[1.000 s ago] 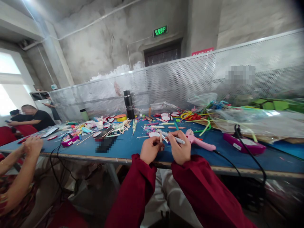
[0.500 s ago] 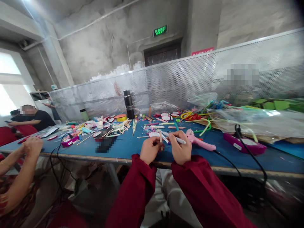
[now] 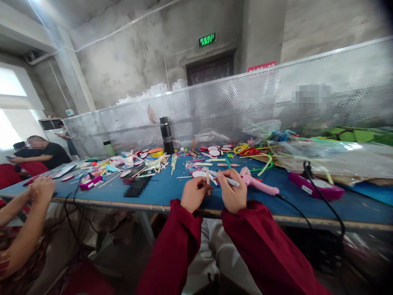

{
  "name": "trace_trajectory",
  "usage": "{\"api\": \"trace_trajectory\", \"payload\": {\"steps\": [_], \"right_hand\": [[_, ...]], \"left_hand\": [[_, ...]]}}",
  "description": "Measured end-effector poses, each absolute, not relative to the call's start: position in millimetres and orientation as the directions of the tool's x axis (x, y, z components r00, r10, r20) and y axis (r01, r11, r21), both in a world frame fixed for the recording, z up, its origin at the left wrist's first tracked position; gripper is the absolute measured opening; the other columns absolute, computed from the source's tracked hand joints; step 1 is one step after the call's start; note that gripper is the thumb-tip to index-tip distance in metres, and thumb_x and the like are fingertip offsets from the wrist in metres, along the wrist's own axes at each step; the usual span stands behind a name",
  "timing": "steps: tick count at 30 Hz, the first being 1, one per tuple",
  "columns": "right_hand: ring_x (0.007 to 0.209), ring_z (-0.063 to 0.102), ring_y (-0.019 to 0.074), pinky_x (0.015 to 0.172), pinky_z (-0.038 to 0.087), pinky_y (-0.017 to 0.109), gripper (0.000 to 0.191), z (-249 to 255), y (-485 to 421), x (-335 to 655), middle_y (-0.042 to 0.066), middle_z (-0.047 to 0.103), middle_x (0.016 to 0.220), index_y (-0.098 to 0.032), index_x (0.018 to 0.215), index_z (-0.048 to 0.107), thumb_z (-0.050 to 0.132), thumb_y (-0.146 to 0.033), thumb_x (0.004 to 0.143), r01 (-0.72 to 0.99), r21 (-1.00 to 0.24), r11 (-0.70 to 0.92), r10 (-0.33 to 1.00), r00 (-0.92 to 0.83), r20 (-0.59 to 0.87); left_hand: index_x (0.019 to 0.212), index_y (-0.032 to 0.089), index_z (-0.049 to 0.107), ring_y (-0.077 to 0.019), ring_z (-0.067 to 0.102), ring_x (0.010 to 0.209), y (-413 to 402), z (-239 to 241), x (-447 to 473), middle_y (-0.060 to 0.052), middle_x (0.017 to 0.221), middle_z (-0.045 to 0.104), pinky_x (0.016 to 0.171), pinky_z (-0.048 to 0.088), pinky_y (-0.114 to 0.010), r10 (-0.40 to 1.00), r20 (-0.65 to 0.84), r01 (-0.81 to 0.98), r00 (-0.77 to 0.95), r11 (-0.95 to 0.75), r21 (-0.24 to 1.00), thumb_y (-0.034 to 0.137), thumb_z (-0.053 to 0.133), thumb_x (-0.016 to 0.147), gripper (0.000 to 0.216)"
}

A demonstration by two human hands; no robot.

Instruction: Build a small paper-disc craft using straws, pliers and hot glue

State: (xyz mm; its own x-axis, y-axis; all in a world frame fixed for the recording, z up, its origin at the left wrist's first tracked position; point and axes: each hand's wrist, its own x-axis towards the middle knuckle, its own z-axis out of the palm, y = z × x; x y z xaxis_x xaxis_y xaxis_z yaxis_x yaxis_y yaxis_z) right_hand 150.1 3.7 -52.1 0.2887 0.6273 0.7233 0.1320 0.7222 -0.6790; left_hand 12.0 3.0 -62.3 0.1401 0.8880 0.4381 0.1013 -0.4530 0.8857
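My left hand [image 3: 193, 193] is closed around a thin wooden stick [image 3: 208, 177] that stands up from its fingers. My right hand [image 3: 233, 191] grips a white pen [image 3: 225, 178], its tip pointing left toward the stick. Both hands hover over the near edge of the blue table [image 3: 167, 187], wrists in dark red sleeves. A pink glue gun [image 3: 258, 183] lies just right of my right hand.
Loose wooden sticks [image 3: 153, 164], coloured discs and straws litter the table. A black flask [image 3: 167, 135] stands at the back by a perforated metal screen. A purple device [image 3: 316, 186] with black cable sits right. Another person's arms [image 3: 27, 209] rest at the left edge; a dark phone [image 3: 136, 186] lies nearby.
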Motion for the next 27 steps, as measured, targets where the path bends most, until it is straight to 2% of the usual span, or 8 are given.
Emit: {"api": "trace_trajectory", "payload": {"steps": [27], "right_hand": [[0.064, 0.061, 0.0186, 0.062, 0.047, 0.033, 0.017, -49.9, 1.2, 150.0, -0.001, 0.066, 0.068, -0.023, 0.075, 0.061, 0.059, -0.034, 0.087, 0.127, -0.682, 0.72, 0.628, 0.297, 0.719]], "left_hand": [[0.092, 0.016, 0.069, -0.0128, 0.058, 0.061, 2.9, -62.6, 11.5, -0.002, 0.07, 0.066, 0.06, 0.047, -0.023, 0.888, 0.435, 0.146, 0.148, -0.454, 0.879, 0.028, 0.064, 0.081, 0.017]]}}
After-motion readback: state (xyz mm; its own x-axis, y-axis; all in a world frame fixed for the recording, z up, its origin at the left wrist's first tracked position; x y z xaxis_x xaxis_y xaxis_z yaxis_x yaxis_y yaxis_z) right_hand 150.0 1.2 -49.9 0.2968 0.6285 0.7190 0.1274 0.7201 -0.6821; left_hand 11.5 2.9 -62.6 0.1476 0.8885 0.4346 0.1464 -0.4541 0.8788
